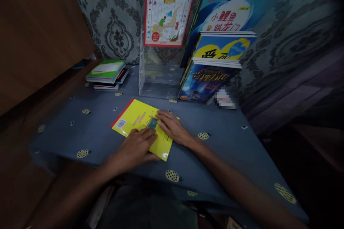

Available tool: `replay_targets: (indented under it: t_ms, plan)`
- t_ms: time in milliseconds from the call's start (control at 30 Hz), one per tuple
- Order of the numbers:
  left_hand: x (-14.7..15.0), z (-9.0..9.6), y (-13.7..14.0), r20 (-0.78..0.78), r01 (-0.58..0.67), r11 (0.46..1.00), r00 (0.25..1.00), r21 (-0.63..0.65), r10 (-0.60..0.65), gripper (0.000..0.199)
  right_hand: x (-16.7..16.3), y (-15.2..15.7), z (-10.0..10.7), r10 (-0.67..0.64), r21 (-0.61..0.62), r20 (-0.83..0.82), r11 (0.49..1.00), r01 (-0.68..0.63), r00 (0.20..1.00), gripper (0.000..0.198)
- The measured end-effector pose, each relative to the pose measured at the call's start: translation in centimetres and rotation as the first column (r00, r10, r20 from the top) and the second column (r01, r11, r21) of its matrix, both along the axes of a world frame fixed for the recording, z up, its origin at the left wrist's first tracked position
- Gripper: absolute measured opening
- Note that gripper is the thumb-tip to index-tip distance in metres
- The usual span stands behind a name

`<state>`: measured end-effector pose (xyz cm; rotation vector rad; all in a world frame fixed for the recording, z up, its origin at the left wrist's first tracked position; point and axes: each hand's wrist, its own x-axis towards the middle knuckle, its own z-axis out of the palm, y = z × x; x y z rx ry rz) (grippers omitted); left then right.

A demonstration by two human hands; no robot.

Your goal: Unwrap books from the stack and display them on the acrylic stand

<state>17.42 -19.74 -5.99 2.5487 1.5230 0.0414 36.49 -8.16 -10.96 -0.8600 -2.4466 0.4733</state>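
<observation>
A thin yellow book [138, 109] with a red spine edge and a barcode lies at an angle on the cloth-covered table. My left hand [138, 146] rests on its near side, fingers laid over the cover and thumb stretched along the near edge. On the far right part of the cover, my right hand [173, 127] lies flat with its fingers pointing left. Both hands are open and touch the book without lifting it. Part of the cover picture is hidden under the fingers.
Behind the book stands a clear acrylic rack [158, 87] with a red-bordered picture book [169, 18]. Right of that, several upright books stand in tiers, a dark blue book [205, 82] in front. A small book stack [106, 73] sits at the back left. Patterned wallpaper [115, 32] closes the back.
</observation>
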Motion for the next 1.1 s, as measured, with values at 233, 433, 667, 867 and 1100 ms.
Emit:
replay_targets:
  t_ms: [233, 433, 667, 867, 1100]
  plan:
    - [-5.5, -0.6, 7.2, -0.045, -0.254, 0.965, 0.965, 0.059, 0.257, 0.042, -0.3, 0.0, -0.8, -0.024, 0.061, 0.084, 0.998, 0.018, 0.996, 0.036]
    - [-7.1, -1.4, 10.1, -0.026, -0.255, 0.965, 0.966, 0.063, 0.257, 0.044, -0.3, -0.1, -0.9, -0.031, 0.064, 0.097, 0.998, 0.025, 0.995, 0.036]
    - [-5.0, -0.6, 8.4, -0.132, -0.274, 0.954, 0.948, 0.124, 0.289, 0.041, -0.3, 0.0, -0.7, -0.017, 0.063, 0.118, 0.998, 0.010, 0.993, 0.036]
    - [-2.8, -1.8, 1.3, -0.044, -0.269, 0.938, 0.958, 0.220, 0.285, 0.035, -0.1, 0.1, -0.8, -0.016, 0.066, 0.122, 0.998, 0.008, 0.992, 0.037]
    - [-5.9, -4.1, -4.8, 0.093, -0.428, 0.852, 0.903, 0.301, 0.421, 0.040, -3.8, -1.1, 1.5, 0.215, 0.023, 0.104, 0.976, -0.218, 0.971, 0.040]
